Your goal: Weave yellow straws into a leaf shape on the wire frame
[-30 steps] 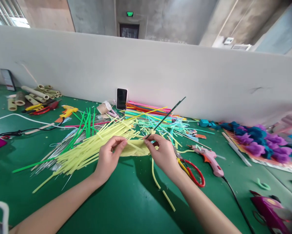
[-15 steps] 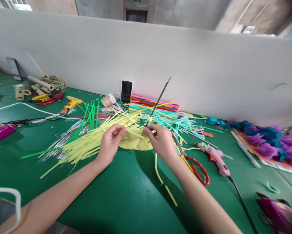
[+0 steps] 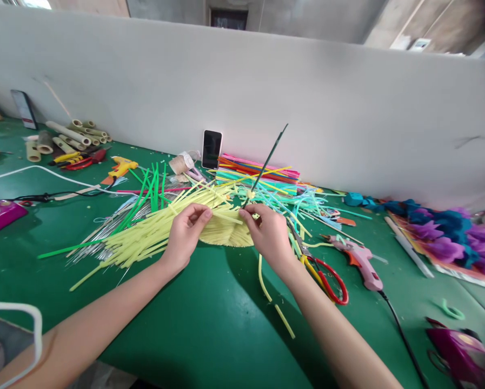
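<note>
"Behind the green table?"
"White partition, concrete wall."
"On it?"
"Bamboo tubes by the far edge; mid-table, left hand pinching a yellow pipe cleaner, right hand pinching a dark green stem; purple petals rightward."

Upper limbs of the person, head view. Both the left hand and the right hand were bare, with slim fingers and slender thumbs. The left forearm and the right forearm were likewise bare, smooth in outline, and narrowed gradually from a broader upper part to a slim wrist. Fine details of the fingernails were too small to tell.
</note>
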### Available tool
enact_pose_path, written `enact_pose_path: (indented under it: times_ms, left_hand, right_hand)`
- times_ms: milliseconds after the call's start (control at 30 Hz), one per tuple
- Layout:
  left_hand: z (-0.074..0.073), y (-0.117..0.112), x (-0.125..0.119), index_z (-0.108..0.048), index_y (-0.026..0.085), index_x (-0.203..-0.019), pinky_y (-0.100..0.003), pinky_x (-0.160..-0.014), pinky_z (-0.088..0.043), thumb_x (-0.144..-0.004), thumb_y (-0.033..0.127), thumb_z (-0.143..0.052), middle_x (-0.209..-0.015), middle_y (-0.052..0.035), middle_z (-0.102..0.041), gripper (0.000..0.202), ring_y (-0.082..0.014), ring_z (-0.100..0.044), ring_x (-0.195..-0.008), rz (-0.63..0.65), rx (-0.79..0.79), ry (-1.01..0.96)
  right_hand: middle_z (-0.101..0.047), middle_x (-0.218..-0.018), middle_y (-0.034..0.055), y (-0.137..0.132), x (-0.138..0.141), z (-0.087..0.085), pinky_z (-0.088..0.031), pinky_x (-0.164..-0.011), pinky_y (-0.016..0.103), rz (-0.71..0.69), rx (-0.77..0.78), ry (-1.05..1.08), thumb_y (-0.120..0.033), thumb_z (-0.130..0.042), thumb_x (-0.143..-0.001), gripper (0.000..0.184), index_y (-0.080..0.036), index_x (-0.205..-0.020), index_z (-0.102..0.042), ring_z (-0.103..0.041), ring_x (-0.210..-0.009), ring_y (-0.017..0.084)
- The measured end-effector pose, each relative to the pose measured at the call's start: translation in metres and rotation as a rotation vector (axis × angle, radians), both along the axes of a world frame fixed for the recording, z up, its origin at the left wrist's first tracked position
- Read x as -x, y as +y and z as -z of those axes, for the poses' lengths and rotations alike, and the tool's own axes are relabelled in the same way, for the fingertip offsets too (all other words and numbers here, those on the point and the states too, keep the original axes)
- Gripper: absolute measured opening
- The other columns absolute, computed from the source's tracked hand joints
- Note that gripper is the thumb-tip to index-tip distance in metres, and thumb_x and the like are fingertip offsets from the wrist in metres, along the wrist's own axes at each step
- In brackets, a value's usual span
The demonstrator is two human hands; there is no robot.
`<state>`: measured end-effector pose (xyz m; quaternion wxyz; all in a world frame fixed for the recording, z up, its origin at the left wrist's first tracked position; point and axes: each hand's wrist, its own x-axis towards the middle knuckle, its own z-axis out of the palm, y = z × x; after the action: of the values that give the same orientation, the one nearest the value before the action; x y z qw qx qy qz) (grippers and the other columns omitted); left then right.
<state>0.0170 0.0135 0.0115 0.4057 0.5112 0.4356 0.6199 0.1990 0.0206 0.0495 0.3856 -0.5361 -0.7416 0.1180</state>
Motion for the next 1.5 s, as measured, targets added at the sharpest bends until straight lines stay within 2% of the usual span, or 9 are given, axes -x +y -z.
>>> enact_pose_path:
  times_ms: [233,467,600,800,1000,1100,1200,1333,1500]
  left_hand:
    - [0.003,0.002,0.001,-0.066,0.018,-0.088,-0.024,-0.075,-0.045,-0.081,0.041,-0.068,-0.084,-0.0021,-0.066,0.024,-0.0165,-0.060,-0.082,-0.009,0.000,0.008]
    - [-0.001,0.003,0.002,-0.067,0.018,-0.097,-0.030,-0.091,-0.043,-0.091,0.047,-0.050,-0.103,-0.0072,-0.069,0.035,-0.0217,-0.060,-0.102,-0.034,-0.041,0.094]
    - [-0.001,0.003,0.004,-0.068,0.018,-0.094,-0.028,-0.084,-0.046,-0.083,0.044,-0.063,-0.097,-0.0061,-0.069,0.029,-0.0204,-0.062,-0.093,0.027,-0.041,0.110]
    - [0.001,0.005,0.007,-0.068,0.018,-0.088,-0.027,-0.077,-0.047,-0.079,0.045,-0.068,-0.088,-0.0045,-0.069,0.028,-0.0186,-0.062,-0.084,0.012,-0.003,0.098]
    - [-0.001,0.005,0.005,-0.071,0.018,-0.095,-0.030,-0.079,-0.049,-0.074,0.051,-0.071,-0.099,-0.0076,-0.071,0.039,-0.0245,-0.064,-0.094,0.125,0.039,0.151]
    - [-0.001,0.004,0.004,-0.072,0.018,-0.091,-0.030,-0.076,-0.051,-0.073,0.051,-0.071,-0.096,-0.0067,-0.072,0.038,-0.0240,-0.065,-0.089,0.127,0.095,0.082]
    - [-0.001,0.002,0.005,-0.070,0.018,-0.088,-0.028,-0.065,-0.052,-0.073,0.052,-0.071,-0.083,-0.0039,-0.073,0.037,-0.0204,-0.067,-0.073,0.206,0.246,-0.061]
    - [0.000,0.002,0.007,-0.068,0.017,-0.076,-0.027,-0.059,-0.050,-0.074,0.054,-0.070,-0.070,-0.0024,-0.070,0.037,-0.0188,-0.066,-0.065,0.254,0.385,-0.124]
    - [0.005,0.004,0.008,-0.067,0.017,-0.073,-0.027,-0.059,-0.049,-0.074,0.055,-0.069,-0.069,-0.0026,-0.070,0.038,-0.0181,-0.066,-0.063,0.243,0.411,-0.110]
  right_hand:
    - [-0.072,-0.083,0.0052,0.001,0.002,-0.001,-0.045,-0.068,0.027,0.042,0.035,-0.009,-0.030,-0.052,-0.089,0.021,-0.019,-0.085,-0.069,-0.064,-0.072,0.018]
    - [-0.074,-0.088,0.0057,0.001,-0.001,-0.007,-0.047,-0.069,0.028,0.048,0.085,-0.003,-0.031,-0.052,-0.088,0.022,-0.020,-0.086,-0.071,-0.065,-0.074,0.019]
    - [-0.074,-0.089,0.0049,0.000,-0.001,-0.008,-0.047,-0.069,0.028,0.039,0.081,-0.003,-0.029,-0.052,-0.087,0.021,-0.020,-0.087,-0.071,-0.066,-0.075,0.019]
    - [-0.074,-0.091,0.0050,-0.002,-0.002,-0.011,-0.047,-0.070,0.030,0.020,0.071,-0.030,-0.025,-0.051,-0.085,0.022,-0.020,-0.089,-0.072,-0.065,-0.072,0.019]
    - [-0.075,-0.086,0.0039,-0.004,-0.001,-0.019,-0.049,-0.067,0.028,-0.003,0.124,-0.021,-0.026,-0.054,-0.083,0.020,-0.021,-0.087,-0.072,-0.067,-0.070,0.018]
    - [-0.075,-0.086,0.0043,-0.007,-0.006,-0.030,-0.050,-0.067,0.030,-0.043,0.144,-0.057,-0.026,-0.055,-0.084,0.019,-0.021,-0.086,-0.073,-0.068,-0.068,0.019]
    - [-0.075,-0.079,0.0034,-0.014,-0.018,-0.048,-0.051,-0.061,0.030,-0.070,0.241,-0.031,-0.028,-0.056,-0.085,0.018,-0.021,-0.087,-0.073,-0.068,-0.058,0.018]
    - [-0.072,-0.070,0.0020,-0.018,-0.037,-0.066,-0.050,-0.057,0.029,-0.004,0.292,0.036,-0.035,-0.058,-0.084,0.019,-0.020,-0.083,-0.070,-0.066,-0.054,0.017]
    - [-0.072,-0.073,0.0018,-0.011,-0.040,-0.055,-0.049,-0.060,0.029,0.033,0.220,-0.094,-0.032,-0.060,-0.083,0.016,-0.021,-0.081,-0.070,-0.067,-0.060,0.017]
